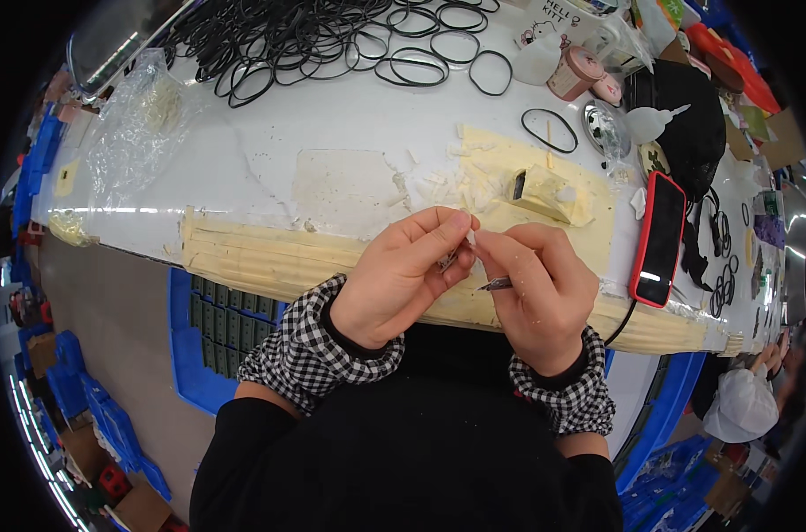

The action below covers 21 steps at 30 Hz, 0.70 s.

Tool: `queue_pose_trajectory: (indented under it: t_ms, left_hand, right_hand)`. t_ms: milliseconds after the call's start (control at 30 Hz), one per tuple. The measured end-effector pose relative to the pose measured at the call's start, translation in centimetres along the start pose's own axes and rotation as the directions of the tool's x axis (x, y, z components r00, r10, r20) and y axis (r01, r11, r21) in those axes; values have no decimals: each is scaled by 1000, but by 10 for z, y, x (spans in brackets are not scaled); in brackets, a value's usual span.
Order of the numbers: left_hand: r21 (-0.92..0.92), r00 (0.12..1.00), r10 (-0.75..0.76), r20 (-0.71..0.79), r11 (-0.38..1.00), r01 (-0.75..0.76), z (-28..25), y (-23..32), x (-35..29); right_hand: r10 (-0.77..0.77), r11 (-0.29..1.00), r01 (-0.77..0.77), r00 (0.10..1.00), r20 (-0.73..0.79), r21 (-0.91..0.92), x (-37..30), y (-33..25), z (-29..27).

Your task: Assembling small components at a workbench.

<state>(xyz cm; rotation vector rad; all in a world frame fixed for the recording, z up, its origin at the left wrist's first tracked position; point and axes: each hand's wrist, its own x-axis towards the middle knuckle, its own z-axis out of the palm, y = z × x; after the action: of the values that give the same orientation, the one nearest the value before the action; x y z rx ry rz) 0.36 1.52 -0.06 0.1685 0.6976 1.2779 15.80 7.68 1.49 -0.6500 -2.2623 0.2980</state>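
In front of my chest, over the table's near edge, both hands meet fingertip to fingertip. My left hand (403, 266) is closed in a pinch on a small white piece (471, 238); something small and dark shows between its lower fingers, too hidden to name. My right hand (545, 288) is closed too, its thumb and forefinger at the same white piece. From under its curled fingers juts a thin pointed metal tool (494, 285), its kind hard to tell. Beyond the hands, small white strips (456, 182) lie scattered near a block wrapped in yellowish tape (545, 195).
Black rubber rings (279, 40) are heaped at the back. A clear plastic bag (146, 124) lies left. On the right are a red-framed phone (658, 239) with a cable, a pink jar (577, 71) and a black bag (691, 115). Yellowish tape (261, 257) covers the table's front edge; a blue crate (183, 355) stands below.
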Motion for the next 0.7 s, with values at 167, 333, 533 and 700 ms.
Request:
queue_pose_trajectory:
  t_ms: [167,333,533,700]
  left_hand:
    - [19,998,68,17,997,-68,2,-1,-1]
    - [-12,994,91,67,996,-90,0,-3,1]
    - [58,998,34,56,998,-37,2,2,-3]
    - [89,996,-61,72,995,54,-2,4,-2]
  right_hand:
    - [114,983,-106,993,-45,152,1,-2,5]
    - [161,950,-158,987,14,270,2,-9,4]
    - [165,962,-211,955,248,172,7,-4,-9]
    - [137,990,-141,955,263,-2,3,1,-7]
